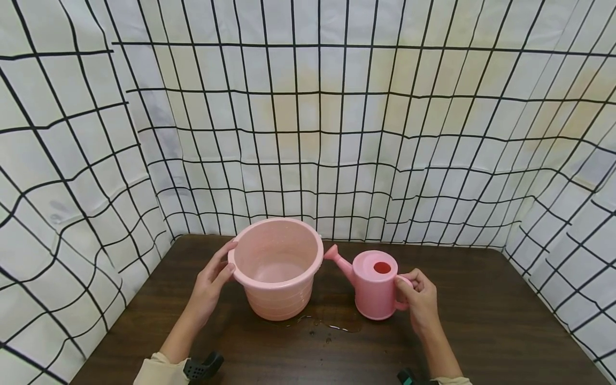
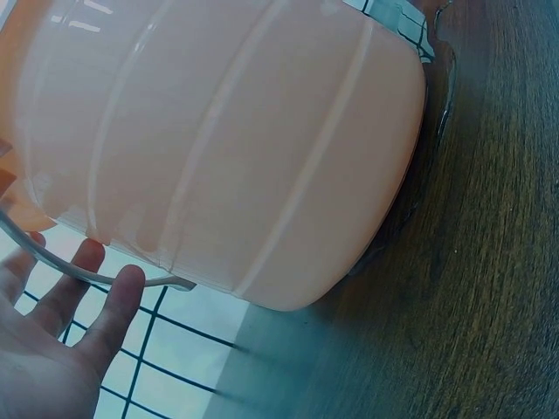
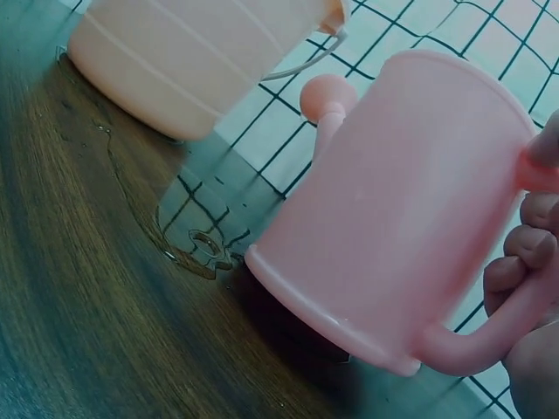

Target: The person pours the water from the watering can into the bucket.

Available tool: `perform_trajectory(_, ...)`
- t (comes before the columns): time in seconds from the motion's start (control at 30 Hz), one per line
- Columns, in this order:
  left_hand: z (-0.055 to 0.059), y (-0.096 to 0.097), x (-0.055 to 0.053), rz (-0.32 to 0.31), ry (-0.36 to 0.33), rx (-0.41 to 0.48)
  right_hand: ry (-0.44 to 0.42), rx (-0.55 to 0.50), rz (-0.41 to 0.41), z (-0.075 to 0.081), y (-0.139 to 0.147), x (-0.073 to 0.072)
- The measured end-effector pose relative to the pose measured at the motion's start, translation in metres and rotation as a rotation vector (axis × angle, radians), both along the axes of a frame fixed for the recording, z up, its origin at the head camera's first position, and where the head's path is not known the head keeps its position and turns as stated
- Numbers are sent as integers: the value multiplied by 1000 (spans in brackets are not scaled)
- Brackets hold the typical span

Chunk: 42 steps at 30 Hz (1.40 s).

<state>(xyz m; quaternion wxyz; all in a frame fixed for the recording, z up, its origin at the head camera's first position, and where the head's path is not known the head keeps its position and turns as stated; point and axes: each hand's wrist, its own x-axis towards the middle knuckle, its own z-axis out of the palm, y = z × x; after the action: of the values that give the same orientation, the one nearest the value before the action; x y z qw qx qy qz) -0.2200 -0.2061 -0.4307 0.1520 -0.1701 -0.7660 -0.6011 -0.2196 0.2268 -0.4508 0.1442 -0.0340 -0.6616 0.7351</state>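
Observation:
My left hand (image 1: 210,280) holds the rim of a pale pink plastic bucket (image 1: 279,297) at its left side. In the left wrist view, fingers (image 2: 112,319) reach the bucket's ribbed wall beside its thin bail handle (image 2: 83,275). To the right stands a pink watering can (image 1: 376,294), its spout toward the bucket and a round red-edged opening in its top. My right hand (image 1: 423,299) grips the can's looped handle (image 3: 485,345), fingers curled round it in the right wrist view. The bucket's visible inside shows no objects.
Small water puddles and drops (image 1: 339,328) lie on the dark wooden table (image 1: 481,321) in front of the bucket and can. White sheets with a black grid (image 1: 308,117) stand around the table's back and sides. Each wrist wears a dark strap (image 1: 203,366).

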Motion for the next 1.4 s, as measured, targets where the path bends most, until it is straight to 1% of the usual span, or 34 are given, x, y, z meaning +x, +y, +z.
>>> perform_trajectory(0.4, -1, -1, 0, 2, 4, 0, 8, 45, 55, 1, 3, 0)
perform_trajectory(0.57, -2, -1, 1, 5, 1, -4, 3, 104, 100, 1, 9, -1)
perform_trajectory(0.7, -2, -1, 1, 8, 0, -5, 17, 148, 131, 1, 12, -1)
perform_trajectory(1.1, 1, 0, 0, -5, 11, -3, 38, 197, 201, 0, 17, -1)
perform_trajectory(1.4, 0, 0, -1, -7, 16, 10, 10, 243, 235, -2, 22, -2)
